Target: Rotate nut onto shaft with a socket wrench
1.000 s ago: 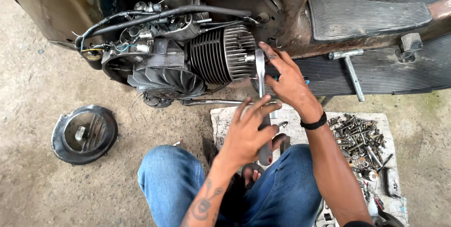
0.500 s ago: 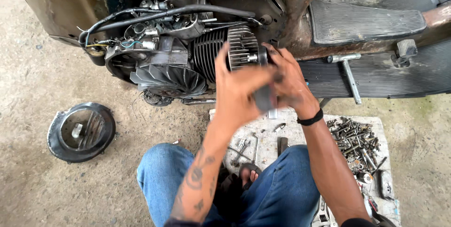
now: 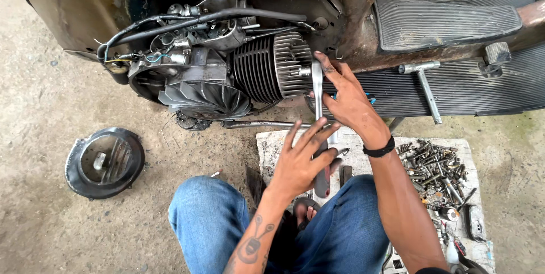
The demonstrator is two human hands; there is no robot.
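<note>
A long metal ratchet wrench [image 3: 317, 89] stands upright, its head against the finned engine cylinder [image 3: 272, 70] of a scooter lying on its side. My right hand [image 3: 352, 101] is wrapped over the wrench's upper shaft, fingertips by the head. My left hand [image 3: 304, 163] lies on the lower handle with the palm pressed down and the fingers spread. The handle's end pokes out below that hand. A finned cooling fan [image 3: 204, 99] and black hoses [image 3: 227, 16] sit left of the cylinder.
A round dark metal cover [image 3: 104, 162] lies on the dirt at the left. A white board [image 3: 477, 194] under my right arm carries several bolts and small tools. A T-handle wrench [image 3: 423, 84] rests on the ribbed black footboard [image 3: 448, 21]. My knees in blue jeans are below.
My left hand came off the wrench's head end and dropped back to the lower handle. My right hand stayed at the wrench head.
</note>
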